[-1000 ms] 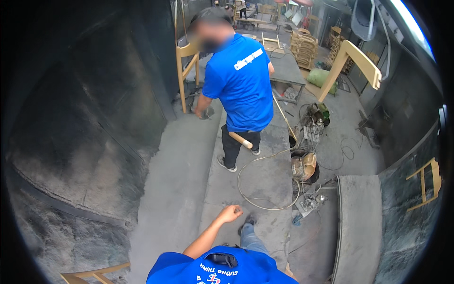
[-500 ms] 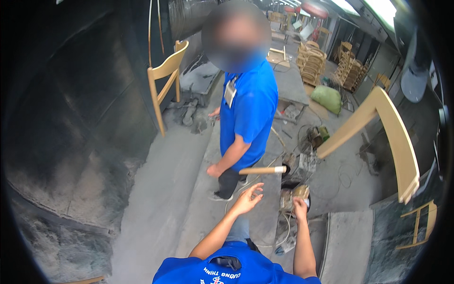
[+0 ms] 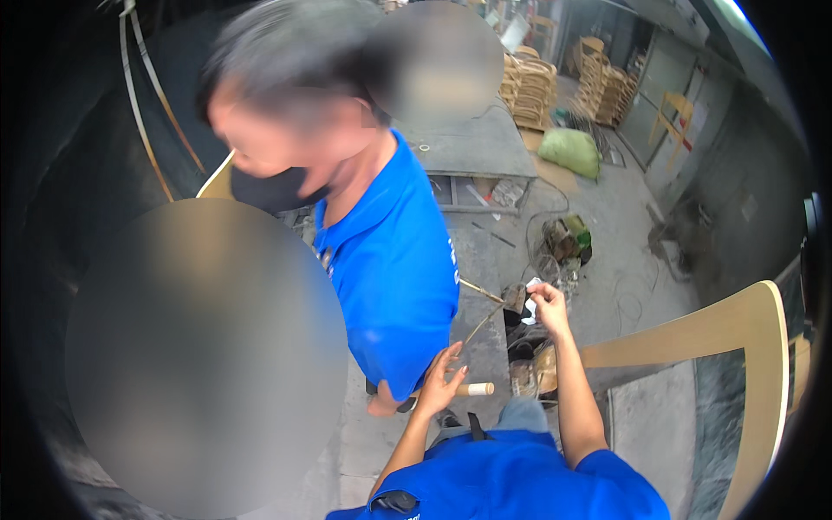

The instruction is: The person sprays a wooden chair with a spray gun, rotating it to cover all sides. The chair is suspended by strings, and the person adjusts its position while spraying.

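Note:
My right hand (image 3: 549,309) is raised to the right, its fingertips pinching a small white and black piece (image 3: 530,303), too small to name. To its left is my left hand (image 3: 443,381), its fingers apart and nothing seen in them. It overlaps the edge of a co-worker's blue sleeve (image 3: 400,355); whether they touch I cannot tell. Just beyond my left hand a round pale wooden rod (image 3: 477,389) sticks out. At my right a curved wooden chair part (image 3: 737,334) hangs beside my forearm.
The co-worker in a blue shirt (image 3: 390,251) stands close at my left. Ahead is a grey worktable (image 3: 477,147). A green sack (image 3: 570,152) and stacks of wooden chair parts (image 3: 528,89) stand farther back. Cables and a dusty machine (image 3: 568,238) lie on the floor.
The co-worker is much nearer and farther left in view. My right hand has gone up, with the white and black piece now showing in it. The hanging chair part sits lower and nearer.

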Demonstrator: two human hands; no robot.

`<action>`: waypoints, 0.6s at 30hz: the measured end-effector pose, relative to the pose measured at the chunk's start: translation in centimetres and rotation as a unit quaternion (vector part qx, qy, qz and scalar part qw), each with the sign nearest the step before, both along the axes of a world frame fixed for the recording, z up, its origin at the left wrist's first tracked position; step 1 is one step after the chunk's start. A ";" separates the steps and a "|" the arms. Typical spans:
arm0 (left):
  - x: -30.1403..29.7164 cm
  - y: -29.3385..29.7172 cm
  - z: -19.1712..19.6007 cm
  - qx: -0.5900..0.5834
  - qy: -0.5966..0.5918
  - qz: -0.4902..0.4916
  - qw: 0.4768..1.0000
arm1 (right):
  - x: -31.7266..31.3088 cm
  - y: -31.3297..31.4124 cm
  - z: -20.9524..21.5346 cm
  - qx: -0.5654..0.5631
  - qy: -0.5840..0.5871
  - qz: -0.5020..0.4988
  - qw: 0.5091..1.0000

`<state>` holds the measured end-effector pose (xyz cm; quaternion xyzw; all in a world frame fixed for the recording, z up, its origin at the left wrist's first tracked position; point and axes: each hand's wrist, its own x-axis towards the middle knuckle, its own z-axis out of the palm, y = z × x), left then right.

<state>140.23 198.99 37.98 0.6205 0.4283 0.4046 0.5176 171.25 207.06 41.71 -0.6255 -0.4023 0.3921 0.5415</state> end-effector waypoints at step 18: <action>-4.5 1.1 3.7 -0.114 0.147 0.126 0.975 | 5.0 24.3 -24.3 -0.238 0.245 -0.205 0.917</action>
